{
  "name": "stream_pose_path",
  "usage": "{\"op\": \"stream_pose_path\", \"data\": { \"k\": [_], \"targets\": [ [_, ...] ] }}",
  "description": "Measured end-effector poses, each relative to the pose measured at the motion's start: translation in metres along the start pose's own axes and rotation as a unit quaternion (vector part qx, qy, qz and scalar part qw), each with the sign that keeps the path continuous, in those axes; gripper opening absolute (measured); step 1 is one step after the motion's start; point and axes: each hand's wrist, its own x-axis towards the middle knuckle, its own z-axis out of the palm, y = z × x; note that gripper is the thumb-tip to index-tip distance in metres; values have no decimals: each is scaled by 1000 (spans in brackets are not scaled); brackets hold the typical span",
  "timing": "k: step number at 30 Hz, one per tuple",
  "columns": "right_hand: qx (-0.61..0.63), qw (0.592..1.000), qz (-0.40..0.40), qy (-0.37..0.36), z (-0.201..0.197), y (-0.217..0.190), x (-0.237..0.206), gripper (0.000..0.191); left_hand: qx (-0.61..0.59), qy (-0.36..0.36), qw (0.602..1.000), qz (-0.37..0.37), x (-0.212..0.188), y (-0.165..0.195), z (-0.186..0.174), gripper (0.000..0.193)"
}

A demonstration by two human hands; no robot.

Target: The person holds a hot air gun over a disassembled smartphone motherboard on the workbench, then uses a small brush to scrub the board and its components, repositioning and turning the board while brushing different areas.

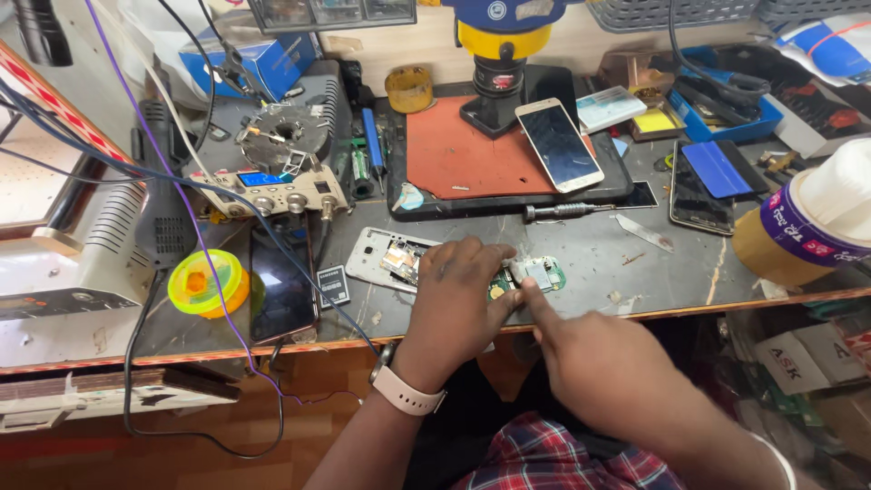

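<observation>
the green circuit board (531, 275) is being pinched at the worktop (590, 249) front edge: left hand (458, 295) grip clamped on it, right hand (594, 358) fingertip pressing. the opened phone frame (390, 259), already stripped, is lying alongside.

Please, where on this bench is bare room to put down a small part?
Bare dark top lies right of the green circuit board, between the screwdriver and the bench's front edge. The red mat is mostly bare too. Around the left hand and opened phone frame it is crowded.
</observation>
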Motion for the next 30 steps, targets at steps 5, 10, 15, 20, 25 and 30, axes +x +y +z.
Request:
{"op": "stream_pose_path", "data": {
  "k": [5, 10, 15, 20, 25, 30],
  "targets": [
    [-32, 999, -6, 36, 5, 3, -3, 66, 7, 7, 1000, 9, -2, 0, 1, 46],
    [-10, 1000, -7, 19, -2, -2, 0, 66, 4, 8, 1000, 11, -1, 0, 1, 45],
    [-47, 998, 4, 31, -1, -3, 0, 66, -4, -5, 1000, 1, -1, 1, -1, 43],
    [-39, 999, -2, 21, 4, -1, 0, 67, 0, 5, 1000, -2, 0, 2, -1, 42],
    [-58, 997, 30, -39, 2, -4, 0, 75, 9, -2, 1000, 1, 0, 2, 1, 41],
    [-44, 999, 7, 26, 2, -2, 1, 66, 1, 9, 1000, 8, 0, 1, 1, 42]
  ]
}}
